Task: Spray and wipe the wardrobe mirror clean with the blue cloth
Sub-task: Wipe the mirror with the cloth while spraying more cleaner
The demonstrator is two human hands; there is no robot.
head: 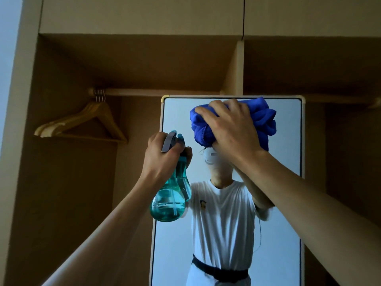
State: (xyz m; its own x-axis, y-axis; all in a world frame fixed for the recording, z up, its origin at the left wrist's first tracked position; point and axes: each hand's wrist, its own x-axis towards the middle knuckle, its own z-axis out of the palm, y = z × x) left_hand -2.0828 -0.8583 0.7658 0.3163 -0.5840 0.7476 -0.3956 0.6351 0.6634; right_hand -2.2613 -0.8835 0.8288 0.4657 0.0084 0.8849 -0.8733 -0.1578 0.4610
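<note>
A tall mirror [284,234] with a pale frame stands in the open wardrobe, right of centre. My right hand [231,126] grips a bunched blue cloth [261,118] and holds it against the glass near the mirror's top edge. My left hand [162,155] grips the neck of a teal spray bottle [169,203] in front of the mirror's left edge, with its nozzle towards the glass. The mirror reflects a person in a white T-shirt, partly hidden behind my right arm.
Several wooden hangers [82,124] hang from the rail [156,92] at the left of the wardrobe. A vertical divider panel [237,69] rises above the mirror. Closed upper cabinet doors [144,15] run along the top.
</note>
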